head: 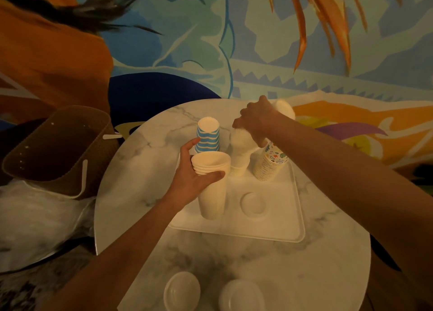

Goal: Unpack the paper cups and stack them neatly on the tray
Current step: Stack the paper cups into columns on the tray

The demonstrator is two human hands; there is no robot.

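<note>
A white tray (pixel 276 219) lies on the round marble table (pixel 234 259). My left hand (pixel 192 177) grips a stack of plain white cups (pixel 212 184), rims up, above the tray's left side. At the tray's far edge stand an upside-down stack of blue-striped cups (pixel 208 135), an upside-down white stack (pixel 240 156) and a leaning stack of colourfully printed cups (pixel 270 163). My right hand (pixel 257 121) is curled over the top of the white stack and holds a blurred white cup (pixel 284 108) behind it.
A brown woven basket (pixel 63 151) stands left of the table beside crumpled clear plastic (pixel 39 219). Two white lids or bowls (pixel 181 292) (pixel 242 296) lie near the table's front edge. A painted wall rises behind the table.
</note>
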